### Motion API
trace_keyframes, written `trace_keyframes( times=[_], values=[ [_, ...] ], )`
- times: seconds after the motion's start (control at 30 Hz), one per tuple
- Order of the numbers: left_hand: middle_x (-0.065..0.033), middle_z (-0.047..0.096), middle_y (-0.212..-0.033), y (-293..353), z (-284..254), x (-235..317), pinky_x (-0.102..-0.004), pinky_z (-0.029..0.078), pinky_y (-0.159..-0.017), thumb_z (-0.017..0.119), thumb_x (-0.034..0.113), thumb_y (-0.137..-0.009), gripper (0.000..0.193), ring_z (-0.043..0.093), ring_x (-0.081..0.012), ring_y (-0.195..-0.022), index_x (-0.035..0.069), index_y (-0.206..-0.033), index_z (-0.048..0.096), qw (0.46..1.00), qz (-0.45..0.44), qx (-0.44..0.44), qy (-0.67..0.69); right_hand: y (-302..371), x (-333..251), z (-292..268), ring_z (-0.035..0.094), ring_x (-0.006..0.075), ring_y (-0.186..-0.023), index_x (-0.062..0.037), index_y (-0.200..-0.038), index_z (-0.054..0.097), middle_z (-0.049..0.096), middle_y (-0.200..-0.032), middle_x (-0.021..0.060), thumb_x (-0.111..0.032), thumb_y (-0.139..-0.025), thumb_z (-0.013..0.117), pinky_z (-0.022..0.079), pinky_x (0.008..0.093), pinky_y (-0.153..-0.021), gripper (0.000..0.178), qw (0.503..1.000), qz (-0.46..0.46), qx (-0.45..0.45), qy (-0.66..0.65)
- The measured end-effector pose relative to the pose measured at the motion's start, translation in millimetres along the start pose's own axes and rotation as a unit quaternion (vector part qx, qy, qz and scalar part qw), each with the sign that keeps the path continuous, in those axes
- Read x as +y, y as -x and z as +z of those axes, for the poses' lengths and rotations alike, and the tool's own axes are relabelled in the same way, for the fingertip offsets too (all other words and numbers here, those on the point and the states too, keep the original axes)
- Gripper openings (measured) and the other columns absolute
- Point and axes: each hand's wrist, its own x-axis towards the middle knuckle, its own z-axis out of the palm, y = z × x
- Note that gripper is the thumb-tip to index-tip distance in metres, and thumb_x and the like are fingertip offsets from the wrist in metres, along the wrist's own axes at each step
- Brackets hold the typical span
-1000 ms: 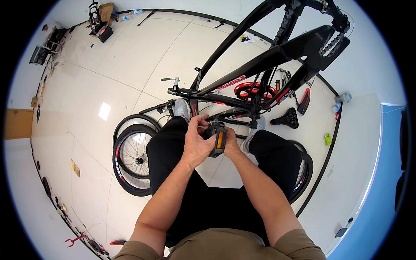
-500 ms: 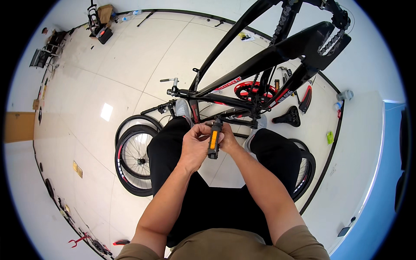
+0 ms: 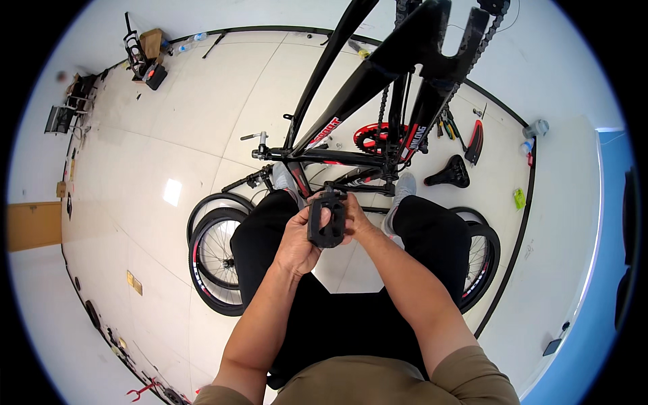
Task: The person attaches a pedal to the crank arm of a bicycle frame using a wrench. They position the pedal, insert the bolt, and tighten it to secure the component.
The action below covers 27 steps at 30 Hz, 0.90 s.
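Observation:
A black bicycle pedal (image 3: 333,229) sits between my hands, its broad caged face turned up. My left hand (image 3: 297,244) grips it from the left, the thumb showing through an opening in the cage. On its right side my right hand (image 3: 356,219) has its fingers closed against the pedal and its spindle end; the fingertips are partly hidden. The spindle end lies at the tip of a black crank arm (image 3: 368,191); whether it is threaded in I cannot tell. Beyond stands the black bicycle frame (image 3: 351,101) with a red-edged chainring (image 3: 364,140).
Wheels lie on the floor by my left leg (image 3: 202,270) and right leg (image 3: 487,263). A black saddle (image 3: 448,173), a red-black fender (image 3: 476,143) and several hand tools (image 3: 447,125) rest at the right. A handlebar assembly (image 3: 251,177) lies left of the frame.
The pedal has turned from its narrow side with the orange reflector to its broad face. My fingers have shifted around it. The frame's upper part appears further left and nearer.

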Motion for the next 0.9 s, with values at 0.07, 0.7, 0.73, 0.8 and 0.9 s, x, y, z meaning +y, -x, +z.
trace_keyframes(
  times=[0.07, 0.7, 0.73, 0.8, 0.9],
  values=[
    [-0.0164, 0.069, -0.108, 4.1, -2.6, 1.4, -0.048, 0.065, -0.074, 0.065, 0.018, -0.097, 0.033, 0.072, -0.0319, -0.093, 0.0, -0.124, 0.06, 1.0, 0.002, 0.007, 0.013, 8.5, -13.5, 18.2, 0.067, 0.0215, -0.099, 0.0024, -0.121, 0.062, 0.068, -0.115, 0.013, -0.047, -0.092, 0.049, 0.055, 0.035, -0.093, 0.058, 0.996, -0.016, -0.03, 0.077],
    [-0.0125, 0.068, -0.107, 3.4, -2.0, -7.0, -0.046, 0.066, -0.071, 0.066, 0.034, -0.095, 0.045, 0.071, -0.0317, -0.101, 0.0, -0.124, 0.057, 0.997, -0.025, -0.004, 0.069, 8.0, -2.2, 9.7, 0.067, 0.0208, -0.098, -0.0014, -0.123, 0.061, 0.068, -0.113, 0.0107, -0.05, -0.09, 0.061, 0.057, 0.0354, -0.09, 0.058, 0.993, -0.047, -0.097, 0.04],
    [-0.0127, 0.068, -0.107, 3.8, -1.6, -6.5, -0.046, 0.066, -0.071, 0.066, 0.033, -0.096, 0.045, 0.071, -0.0317, -0.101, 0.0, -0.124, 0.057, 0.997, -0.027, -0.003, 0.071, 10.0, -9.0, 13.5, 0.067, 0.0206, -0.097, -0.0018, -0.122, 0.061, 0.069, -0.111, 0.0101, -0.047, -0.09, 0.063, 0.057, 0.0354, -0.089, 0.055, 0.993, -0.051, -0.099, 0.038],
    [-0.0131, 0.068, -0.107, 2.9, -1.1, -7.0, -0.0459, 0.066, -0.07, 0.066, 0.033, -0.096, 0.044, 0.071, -0.0317, -0.101, 0.0, -0.123, 0.057, 0.997, -0.028, -0.022, 0.073, 11.2, -18.1, 15.3, 0.067, 0.0198, -0.095, -0.0021, -0.12, 0.062, 0.07, -0.109, 0.0084, -0.04, -0.092, 0.064, 0.057, 0.0356, -0.087, 0.047, 0.986, -0.075, -0.143, -0.048],
    [-0.0135, 0.068, -0.107, 2.8, -1.2, -6.8, -0.0455, 0.066, -0.069, 0.066, 0.033, -0.096, 0.044, 0.071, -0.0316, -0.101, 0.0, -0.123, 0.057, 0.997, -0.029, -0.033, 0.071, 16.1, -27.7, 18.5, 0.066, 0.0173, -0.094, -0.0025, -0.117, 0.065, 0.069, -0.107, 0.0072, -0.038, -0.091, 0.065, 0.056, 0.0337, -0.084, 0.043, 0.985, -0.109, -0.039, 0.13]
  ],
)
